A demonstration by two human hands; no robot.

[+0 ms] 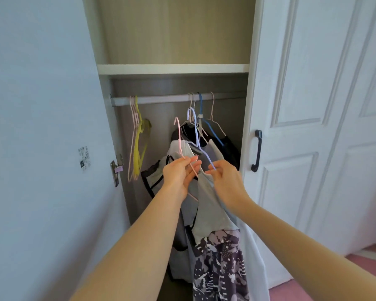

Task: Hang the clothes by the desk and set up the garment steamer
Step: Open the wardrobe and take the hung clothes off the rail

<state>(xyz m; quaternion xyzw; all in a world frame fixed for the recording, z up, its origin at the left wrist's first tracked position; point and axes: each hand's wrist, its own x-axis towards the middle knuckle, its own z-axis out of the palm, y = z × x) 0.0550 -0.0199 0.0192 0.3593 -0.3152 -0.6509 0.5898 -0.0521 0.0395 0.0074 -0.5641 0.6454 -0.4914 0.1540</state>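
I face an open wardrobe. My left hand [179, 173] pinches a pink wire hanger [179, 137] that carries a white and grey garment [178, 148]. My right hand [225, 181] pinches the arm of a lilac hanger [195, 131], from which a grey garment [211, 209] with a dark patterned lower part [219, 268] hangs down. Both hangers are below the clothes rail [161, 99], their hooks off it. More clothes on hangers, among them a blue hanger [208, 124], stay on the rail behind. No steamer or desk is in view.
Several bare pink and yellow hangers [137, 137] hang at the rail's left end. A shelf [173, 69] lies above the rail. The white wardrobe door [313, 127] with a dark handle [257, 151] stands to the right, and a pale wall [41, 127] closes the left.
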